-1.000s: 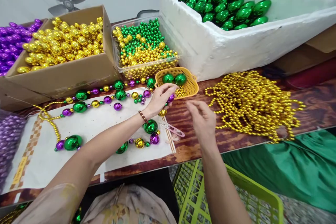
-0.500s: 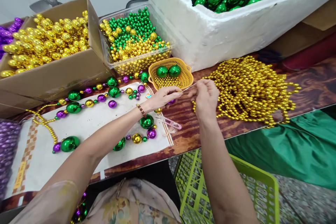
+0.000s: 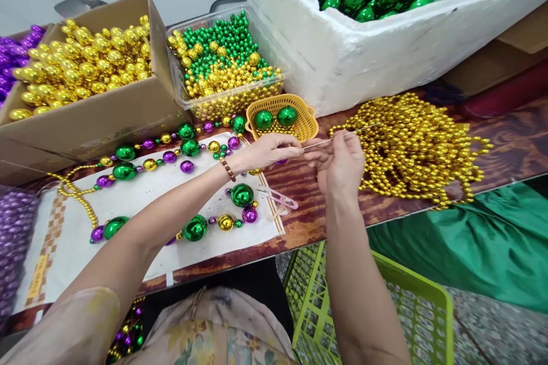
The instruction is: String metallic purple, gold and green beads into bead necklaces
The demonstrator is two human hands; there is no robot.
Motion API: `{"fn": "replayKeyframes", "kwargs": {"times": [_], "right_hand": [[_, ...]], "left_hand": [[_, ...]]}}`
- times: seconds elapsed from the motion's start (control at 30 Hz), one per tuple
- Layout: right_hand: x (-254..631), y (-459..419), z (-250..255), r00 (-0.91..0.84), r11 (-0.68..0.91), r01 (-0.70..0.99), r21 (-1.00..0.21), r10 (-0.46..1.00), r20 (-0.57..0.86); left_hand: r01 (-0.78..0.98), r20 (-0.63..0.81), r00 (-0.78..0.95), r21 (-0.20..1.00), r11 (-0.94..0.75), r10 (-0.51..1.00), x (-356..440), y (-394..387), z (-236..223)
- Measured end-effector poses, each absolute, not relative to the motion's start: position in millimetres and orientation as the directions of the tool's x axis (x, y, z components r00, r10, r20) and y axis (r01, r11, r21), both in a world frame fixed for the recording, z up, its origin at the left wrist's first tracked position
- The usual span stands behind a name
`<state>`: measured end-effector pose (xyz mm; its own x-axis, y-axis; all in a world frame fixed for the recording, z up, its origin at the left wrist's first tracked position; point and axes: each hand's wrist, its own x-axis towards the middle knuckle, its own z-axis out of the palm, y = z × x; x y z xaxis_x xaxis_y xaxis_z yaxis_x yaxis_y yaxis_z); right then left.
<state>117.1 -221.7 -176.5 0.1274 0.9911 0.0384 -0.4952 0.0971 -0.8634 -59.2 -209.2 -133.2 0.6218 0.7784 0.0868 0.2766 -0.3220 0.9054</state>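
Table (image 3: 306, 219) edge is crossed by both forearms, and wood is exposed on the near side of the right hand (image 3: 342, 162). A beaded strand (image 3: 242, 195) is laid nearer than the left hand (image 3: 278, 149). A taut thread (image 3: 319, 144) is pinched by both hands. Gold chains (image 3: 415, 154) are heaped beside the right hand. Just past the left, a basket (image 3: 306, 124) is set; farther, reach is bounded by a foam box (image 3: 351, 63).
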Motion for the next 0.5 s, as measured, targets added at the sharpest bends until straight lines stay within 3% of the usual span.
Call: {"fn": "replayKeyframes", "kwargs": {"times": [0.2, 0.37, 0.5], "right_hand": [[104, -224, -139, -0.054, 0.115, -0.455, -0.883, 0.986, 0.156], [88, -224, -117, 0.177, 0.245, -0.404, -0.881, 0.966, 0.187], [86, -223, -103, 0.064, 0.215, -0.409, -0.887, 0.976, 0.207]], "left_hand": [[0.318, 0.135, 0.614, 0.859, -0.401, 0.778, -73, -214, -93], [0.361, 0.142, 0.574, 0.84, -0.405, 0.807, -90, -230, -75], [0.382, 0.152, 0.501, 0.844, -0.375, 0.852, -104, -241, -76]]}}
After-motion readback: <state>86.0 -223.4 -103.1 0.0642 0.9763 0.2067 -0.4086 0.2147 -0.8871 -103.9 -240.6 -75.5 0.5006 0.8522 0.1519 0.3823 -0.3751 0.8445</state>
